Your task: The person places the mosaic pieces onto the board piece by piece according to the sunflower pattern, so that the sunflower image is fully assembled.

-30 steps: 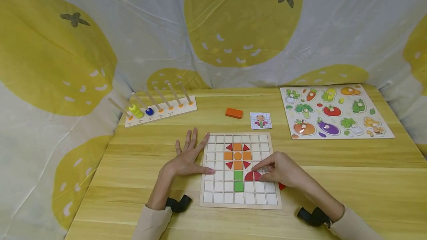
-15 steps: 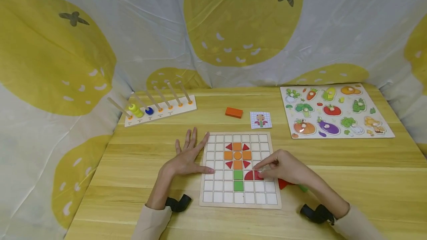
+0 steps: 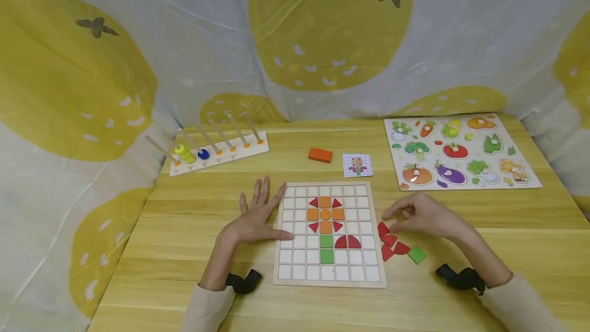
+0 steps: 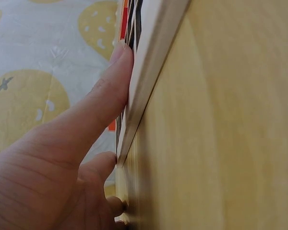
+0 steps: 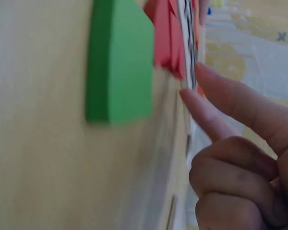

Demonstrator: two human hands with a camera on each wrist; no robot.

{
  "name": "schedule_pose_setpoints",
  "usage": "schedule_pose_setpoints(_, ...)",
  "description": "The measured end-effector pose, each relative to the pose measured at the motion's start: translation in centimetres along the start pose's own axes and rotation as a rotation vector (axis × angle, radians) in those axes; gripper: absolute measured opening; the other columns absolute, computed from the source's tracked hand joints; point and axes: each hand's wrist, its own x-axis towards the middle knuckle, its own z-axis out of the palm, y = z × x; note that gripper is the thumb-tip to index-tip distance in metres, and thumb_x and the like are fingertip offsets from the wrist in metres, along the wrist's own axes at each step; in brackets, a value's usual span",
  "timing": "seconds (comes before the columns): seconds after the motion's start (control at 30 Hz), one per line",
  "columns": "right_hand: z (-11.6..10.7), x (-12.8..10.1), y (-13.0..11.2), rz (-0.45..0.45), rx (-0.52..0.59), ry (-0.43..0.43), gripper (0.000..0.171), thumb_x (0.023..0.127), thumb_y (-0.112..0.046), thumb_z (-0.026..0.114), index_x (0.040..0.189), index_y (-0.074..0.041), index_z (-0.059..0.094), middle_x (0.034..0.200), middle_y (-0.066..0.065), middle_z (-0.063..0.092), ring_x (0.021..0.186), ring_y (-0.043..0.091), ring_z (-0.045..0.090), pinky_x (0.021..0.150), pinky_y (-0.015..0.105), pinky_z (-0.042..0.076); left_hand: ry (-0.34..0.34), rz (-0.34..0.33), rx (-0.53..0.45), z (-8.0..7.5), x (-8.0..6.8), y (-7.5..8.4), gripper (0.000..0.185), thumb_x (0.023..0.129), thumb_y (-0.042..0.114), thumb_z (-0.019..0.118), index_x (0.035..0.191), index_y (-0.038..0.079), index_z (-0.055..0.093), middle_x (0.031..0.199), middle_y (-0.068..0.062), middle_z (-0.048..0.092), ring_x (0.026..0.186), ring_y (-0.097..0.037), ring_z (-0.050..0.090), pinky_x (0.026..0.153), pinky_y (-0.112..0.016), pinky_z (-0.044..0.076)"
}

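Observation:
A wooden grid board (image 3: 298,272) lies on the table, with orange, red and green pieces set in its squares. My left hand (image 3: 253,222) spreads along its left edge, the thumb (image 4: 117,67) resting on top. Two red quarter-circles (image 3: 348,242) sit side by side on the board, right of the upper green square (image 3: 326,241). Right of the board is a small group of loose red pieces (image 3: 401,248) with a loose green square (image 3: 417,254). Above that group is my right hand (image 3: 424,216), thumb and index finger apart with nothing between them and the other fingers curled.
Behind the board lie an orange block (image 3: 320,155) and a small pattern card (image 3: 357,165). A peg stand (image 3: 249,148) with yellow and blue rings stands back left. A vegetable puzzle board (image 3: 470,140) lies back right. A patterned cloth (image 3: 207,40) hangs behind the table.
My right hand has let go of the second red quarter-circle on the board and moved right to the loose red pieces. My left hand has stayed on the board's edge.

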Motion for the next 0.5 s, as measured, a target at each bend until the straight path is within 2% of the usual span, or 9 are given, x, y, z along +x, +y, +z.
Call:
schedule_pose_setpoints(0.1, 0.8, 0.6, 0.1, 0.036, -0.014, 0.024, 0.023, 0.084, -0.021, 0.087, 0.101, -0.007, 0.079, 0.061, -0.005, 0.041, 0.053, 0.007, 0.037, 0.051, 0.022, 0.027, 0.018, 0.034, -0.046, 0.1, -0.1, -0.3, 0.122, 0.081, 0.065, 0.079, 0.168, 0.028, 0.002, 0.169, -0.021, -0.029, 0.155, -0.042, -0.032, 0.11, -0.078, -0.025)
schedule_pose_setpoints(0.2, 1.2, 0.8, 0.1, 0.067, -0.019, 0.042, 0.021, 0.082, -0.02, 0.088, 0.097, -0.008, 0.077, 0.06, -0.004, 0.044, 0.053, 0.008, 0.039, 0.051, 0.021, 0.029, 0.042, 0.065, -0.047, 0.5, 0.0, -1.0, 0.122, 0.08, 0.072, 0.076, 0.168, 0.031, 0.002, 0.168, -0.021, -0.03, 0.154, -0.042, -0.034, 0.107, -0.079, -0.028)
schedule_pose_setpoints(0.4, 0.7, 0.6, 0.4, 0.054, -0.001, 0.043, 0.025, 0.084, -0.018, 0.086, 0.104, -0.006, 0.076, 0.064, -0.004, 0.041, 0.057, 0.009, 0.038, 0.053, 0.023, 0.029, -0.007, -0.007, -0.002, -0.2, -0.2, 0.2, 0.122, 0.082, 0.056, 0.083, 0.168, 0.024, 0.003, 0.169, -0.021, -0.028, 0.156, -0.043, -0.03, 0.113, -0.078, -0.022)
schedule_pose_setpoints(0.5, 0.2, 0.4, 0.7, 0.03, 0.0, 0.013, 0.028, 0.085, -0.015, 0.085, 0.11, -0.006, 0.076, 0.063, -0.005, 0.037, 0.056, 0.007, 0.034, 0.052, 0.023, 0.028, -0.021, -0.029, 0.027, -0.3, -0.1, 0.4, 0.121, 0.082, 0.055, 0.083, 0.168, 0.024, 0.003, 0.169, -0.02, -0.029, 0.156, -0.043, -0.029, 0.114, -0.078, -0.02)
